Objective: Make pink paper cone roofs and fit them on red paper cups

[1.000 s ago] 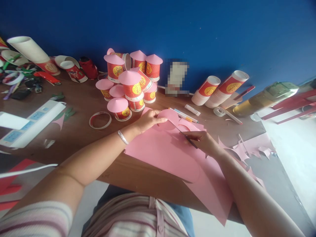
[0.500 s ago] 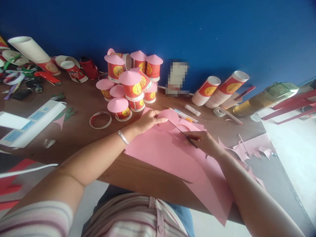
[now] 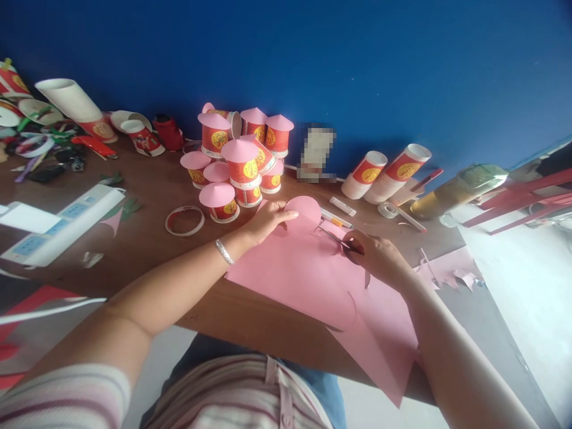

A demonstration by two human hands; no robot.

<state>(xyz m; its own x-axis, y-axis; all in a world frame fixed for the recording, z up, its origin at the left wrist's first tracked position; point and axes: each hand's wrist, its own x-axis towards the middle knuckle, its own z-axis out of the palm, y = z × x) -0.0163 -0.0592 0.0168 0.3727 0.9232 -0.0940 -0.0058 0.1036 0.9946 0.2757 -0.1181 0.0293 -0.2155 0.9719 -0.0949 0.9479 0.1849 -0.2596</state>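
Observation:
Between the thumb and fingers of my left hand (image 3: 269,221) is the edge of a round pink paper disc (image 3: 304,213). My right hand (image 3: 373,253) grips a pair of scissors (image 3: 333,235), whose blades point left at the disc's lower right edge. Under both hands lie large sheets of pink paper (image 3: 286,271), with a thin curled offcut (image 3: 354,310) resting on them. Behind my left hand stands a cluster of red paper cups with pink cone tops (image 3: 241,164), some stacked on others.
A tape ring (image 3: 185,221) and a white power strip (image 3: 62,223) lie to the left. Markers (image 3: 336,218), a glue stick (image 3: 342,206), stacked cups (image 3: 397,173), a tape roll (image 3: 388,208) and a gold bottle (image 3: 458,190) are at the right. Pink scraps (image 3: 447,268) lie near the right edge.
The scissors have drawn slightly away from the disc's edge, and the disc has turned in my left hand. A curled strip now lies on the pink sheet. The view has shifted a little.

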